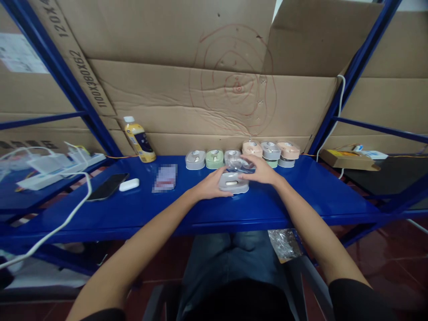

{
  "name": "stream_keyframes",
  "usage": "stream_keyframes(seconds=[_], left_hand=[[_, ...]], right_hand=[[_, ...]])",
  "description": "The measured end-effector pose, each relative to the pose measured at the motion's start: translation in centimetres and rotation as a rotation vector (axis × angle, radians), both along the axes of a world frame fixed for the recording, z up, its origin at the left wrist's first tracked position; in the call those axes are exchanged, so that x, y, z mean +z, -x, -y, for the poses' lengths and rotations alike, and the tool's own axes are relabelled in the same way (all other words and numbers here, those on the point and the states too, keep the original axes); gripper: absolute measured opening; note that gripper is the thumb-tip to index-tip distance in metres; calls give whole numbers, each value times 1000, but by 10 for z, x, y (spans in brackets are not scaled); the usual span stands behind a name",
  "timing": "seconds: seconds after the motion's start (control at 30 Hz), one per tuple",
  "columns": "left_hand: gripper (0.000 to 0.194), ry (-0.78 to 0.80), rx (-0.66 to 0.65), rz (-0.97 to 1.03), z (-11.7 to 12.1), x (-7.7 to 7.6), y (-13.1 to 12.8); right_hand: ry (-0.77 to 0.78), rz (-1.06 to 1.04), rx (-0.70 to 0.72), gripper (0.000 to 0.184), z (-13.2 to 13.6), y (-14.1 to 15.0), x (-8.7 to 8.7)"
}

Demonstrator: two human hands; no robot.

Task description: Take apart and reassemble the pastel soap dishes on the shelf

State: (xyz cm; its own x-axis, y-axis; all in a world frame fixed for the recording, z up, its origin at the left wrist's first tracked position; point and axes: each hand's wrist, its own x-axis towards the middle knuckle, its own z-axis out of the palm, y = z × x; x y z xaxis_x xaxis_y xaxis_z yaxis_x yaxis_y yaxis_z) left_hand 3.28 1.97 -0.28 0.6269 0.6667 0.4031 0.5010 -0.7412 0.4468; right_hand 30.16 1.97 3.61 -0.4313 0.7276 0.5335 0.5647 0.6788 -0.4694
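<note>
Head view shows a glossy blue table (167,211) against creased brown cardboard (150,84). Mid-table, the left hand (213,184) half-curls round a rounded, translucent box (231,184); the right hand (262,171), partly closed, grips what seems a clear plastic piece (238,164) just above.

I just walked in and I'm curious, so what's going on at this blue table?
A seated person's left hand grips a pale grey box on the table. The right hand holds a clear piece, perhaps a lid, by its far edge. Similar boxes, some stacked, line the back.
</note>
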Motion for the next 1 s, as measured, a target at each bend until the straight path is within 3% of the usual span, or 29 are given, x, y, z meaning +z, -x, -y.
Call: stream_keyframes(seconds=[0.17,0.33,0.6,0.73,0.83,0.9,1.0], left_hand=[[135,70,43,151,-7,-14,-3],[139,109,96,147,-6,-18,-6],[127,69,77,128,-1,-15,-10],[109,25,16,119,-2,-12,-10],[97,5,48,127,-3,-12,-8],[94,-11,131,145,-4,-11,-5],[90,-83,334,249,-8,0,-5]], right_hand=[[8,151,116,93,0,14,-11],[51,216,105,99,-6,19,-22],[89,295,88,101,-2,20,-21],[122,306,75,105,-3,21,-22],[120,254,61,114,-6,19,-21],[73,148,24,107,-8,15,-17],[-77,-116,-73,73,-10,2,-5]])
